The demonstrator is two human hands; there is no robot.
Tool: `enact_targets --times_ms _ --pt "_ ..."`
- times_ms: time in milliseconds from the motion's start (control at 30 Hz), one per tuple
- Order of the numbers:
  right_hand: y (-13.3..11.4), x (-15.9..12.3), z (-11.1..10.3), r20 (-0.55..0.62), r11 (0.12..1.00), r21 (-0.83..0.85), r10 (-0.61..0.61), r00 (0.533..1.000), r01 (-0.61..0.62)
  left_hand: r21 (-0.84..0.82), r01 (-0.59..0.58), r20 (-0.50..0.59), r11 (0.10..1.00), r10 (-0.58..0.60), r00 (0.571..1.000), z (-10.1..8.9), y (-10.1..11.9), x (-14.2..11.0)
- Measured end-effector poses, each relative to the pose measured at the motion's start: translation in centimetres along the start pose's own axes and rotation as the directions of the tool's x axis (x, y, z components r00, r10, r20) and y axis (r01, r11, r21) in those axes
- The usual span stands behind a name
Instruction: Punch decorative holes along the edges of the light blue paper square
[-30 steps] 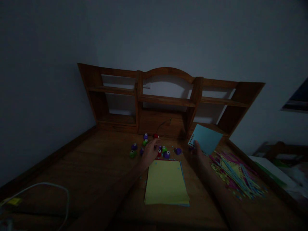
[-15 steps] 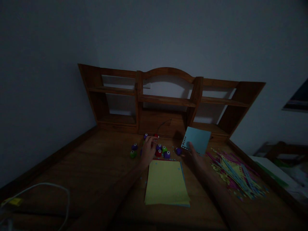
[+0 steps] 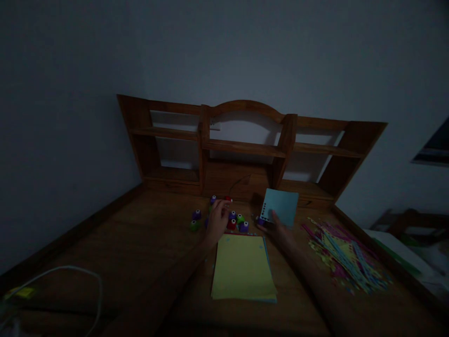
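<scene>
While the right hand (image 3: 278, 230) pinches a blue sheet (image 3: 280, 207) by its lower edge, thumb on top, the sheet stands tilted above the counter (image 3: 140, 243), a row of punched holes along its left side. Just left of it lies a purple punch (image 3: 260, 220). The left hand (image 3: 216, 221) rests among a cluster of small punches (image 3: 235, 221), purple, green and red, fingers loosely spread over them; whether it grips one I cannot tell. Near both wrists lies a yellow paper stack (image 3: 242, 267). To the right, well apart, spreads a heap of coloured strips (image 3: 345, 255). Behind stands a wooden shelf (image 3: 245, 147); a white cable (image 3: 63, 276) curls at far left.
</scene>
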State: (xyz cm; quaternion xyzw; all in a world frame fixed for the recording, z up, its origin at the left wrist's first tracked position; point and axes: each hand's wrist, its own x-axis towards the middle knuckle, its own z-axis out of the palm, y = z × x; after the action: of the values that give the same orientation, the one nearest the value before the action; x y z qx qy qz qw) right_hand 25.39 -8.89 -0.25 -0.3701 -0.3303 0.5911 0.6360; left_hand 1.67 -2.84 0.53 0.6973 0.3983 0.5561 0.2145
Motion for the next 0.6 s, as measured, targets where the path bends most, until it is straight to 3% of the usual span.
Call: enact_targets --times_ms 100,200,333,433,600 --pt "-1.1 0.0 0.4 0.061 0.993 0.113 0.029 0.998 -0.036 -0.012 -0.009 -0.005 1.000 0.009 1.000 0.0 0.2 -0.1" --pt "-2.5 -0.2 0.5 0.200 0.946 0.303 0.058 0.978 -0.118 -0.015 -0.021 -0.009 1.000 0.020 1.000 0.0 0.4 -0.1" --pt "-3.8 -0.9 0.7 0.279 0.932 0.325 0.068 0.958 -0.161 -0.016 -0.035 -0.007 0.999 0.035 0.999 0.1 0.3 -0.2" --pt "-4.0 -1.4 1.0 0.237 0.947 0.266 0.118 0.964 -0.181 -0.028 -0.036 0.002 0.999 0.036 0.999 0.1 0.1 -0.3" --pt "-2.7 -1.2 1.6 -0.005 0.964 0.200 0.179 0.984 -0.175 -0.022 -0.027 0.012 0.999 0.027 1.000 0.1 0.1 -0.2"
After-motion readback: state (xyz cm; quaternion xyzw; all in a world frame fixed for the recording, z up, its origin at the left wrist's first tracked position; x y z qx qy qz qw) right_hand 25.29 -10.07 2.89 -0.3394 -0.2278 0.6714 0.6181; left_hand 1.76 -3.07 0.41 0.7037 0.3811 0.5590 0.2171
